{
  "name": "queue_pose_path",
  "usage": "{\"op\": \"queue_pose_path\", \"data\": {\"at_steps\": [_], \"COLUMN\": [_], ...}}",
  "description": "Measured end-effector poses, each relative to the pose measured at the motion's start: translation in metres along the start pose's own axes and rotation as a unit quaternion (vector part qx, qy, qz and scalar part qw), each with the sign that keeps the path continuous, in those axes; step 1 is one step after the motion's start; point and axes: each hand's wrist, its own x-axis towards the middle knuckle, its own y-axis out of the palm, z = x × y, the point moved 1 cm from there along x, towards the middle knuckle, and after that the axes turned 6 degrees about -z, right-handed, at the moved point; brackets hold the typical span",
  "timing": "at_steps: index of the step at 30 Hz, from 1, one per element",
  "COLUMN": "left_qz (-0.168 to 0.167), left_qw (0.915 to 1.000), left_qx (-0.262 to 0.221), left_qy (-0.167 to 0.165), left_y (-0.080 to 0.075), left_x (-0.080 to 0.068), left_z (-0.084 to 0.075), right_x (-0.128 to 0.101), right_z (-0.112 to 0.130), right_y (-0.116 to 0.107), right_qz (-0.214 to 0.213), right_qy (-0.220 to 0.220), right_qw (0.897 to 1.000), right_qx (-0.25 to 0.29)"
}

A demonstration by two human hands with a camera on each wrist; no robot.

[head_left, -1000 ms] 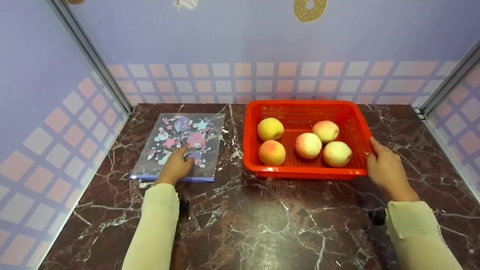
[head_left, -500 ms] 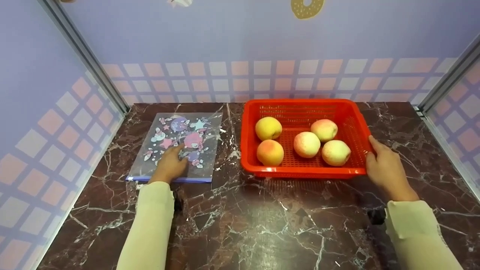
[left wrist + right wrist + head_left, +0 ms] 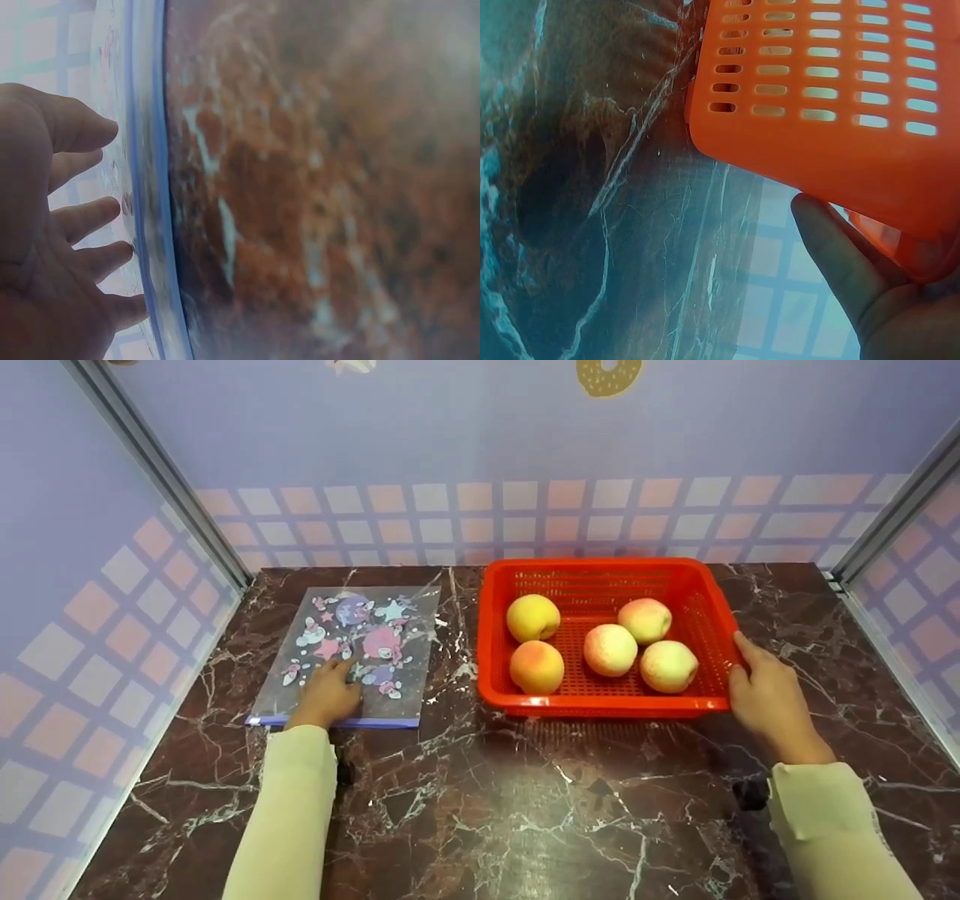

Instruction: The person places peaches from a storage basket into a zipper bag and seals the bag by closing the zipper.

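My left hand (image 3: pixel 328 695) lies over a clear zip bag (image 3: pixel 394 696) on the left of the table, near its blue slider edge. Its fingers are spread and loosely bent, touching the cartoon-printed plastic. In the left wrist view the bag's blue zip strip (image 3: pixel 154 187) runs past the fingertips. My right hand (image 3: pixel 772 697) touches the right side of a red plastic basket (image 3: pixel 600 705), thumb and index finger against it; the other fingers are hidden. In the right wrist view, the straight thumb (image 3: pixel 832 244) meets the basket's rim. Several peaches (image 3: pixel 610 650) lie inside.
Both the bag and the basket rest on a dark marbled table (image 3: pixel 480 810), with a strip of table between them. A lilac wall (image 3: pixel 420 435) with a checked band stands behind, and side panels (image 3: pixel 105 607) close in left and right.
My left hand has slid back along the bag towards its zip edge and a little left. The right hand stays at the basket's side. The whole head view has shifted slightly.
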Motion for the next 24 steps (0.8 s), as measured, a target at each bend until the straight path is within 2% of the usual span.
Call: {"op": "queue_pose_path", "data": {"at_steps": [6,24], "left_qz": [0.026,0.046], "left_qw": [0.9994,0.9984], "left_qx": [-0.009,-0.009], "left_qy": [-0.019,-0.031], "left_y": [0.0029,0.0002], "left_x": [-0.003,-0.0047], "left_z": [0.0038,0.001], "right_x": [-0.0024,-0.0029], "right_z": [-0.0002,0.0003], "right_y": [0.0017,0.0022], "right_qz": [-0.004,-0.012], "right_qy": [-0.005,0.0], "right_qw": [1.0,1.0], "right_qx": [-0.004,0.002]}}
